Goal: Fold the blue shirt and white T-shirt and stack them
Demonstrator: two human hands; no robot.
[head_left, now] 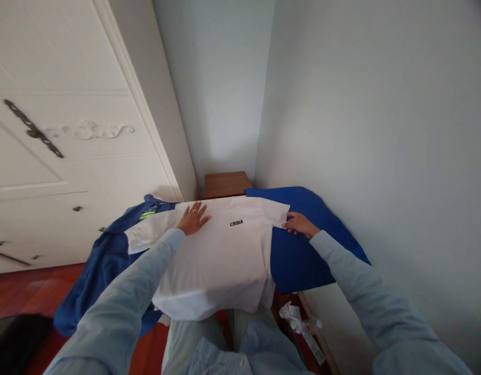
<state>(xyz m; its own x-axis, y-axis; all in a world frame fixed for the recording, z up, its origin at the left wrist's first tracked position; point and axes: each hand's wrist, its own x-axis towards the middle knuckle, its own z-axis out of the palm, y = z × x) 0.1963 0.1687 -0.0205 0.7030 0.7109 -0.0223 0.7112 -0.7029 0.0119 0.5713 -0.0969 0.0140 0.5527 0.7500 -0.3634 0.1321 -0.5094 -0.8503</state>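
A white T-shirt with the black word CHINA on it lies spread out in front of me, its lower hem hanging over the near edge. My left hand rests flat on the shirt near its left shoulder, fingers spread. At the right, my right hand pinches the edge of the shirt's right sleeve. Beneath that sleeve is a blue cloth-covered surface. The left sleeve reaches over a dark blue garment bunched at the left.
A brown wooden box-like piece stands in the corner behind. White cabinets rise at the left, a pale wall at the right. Crumpled white paper lies low on the right. A black item is on the reddish floor.
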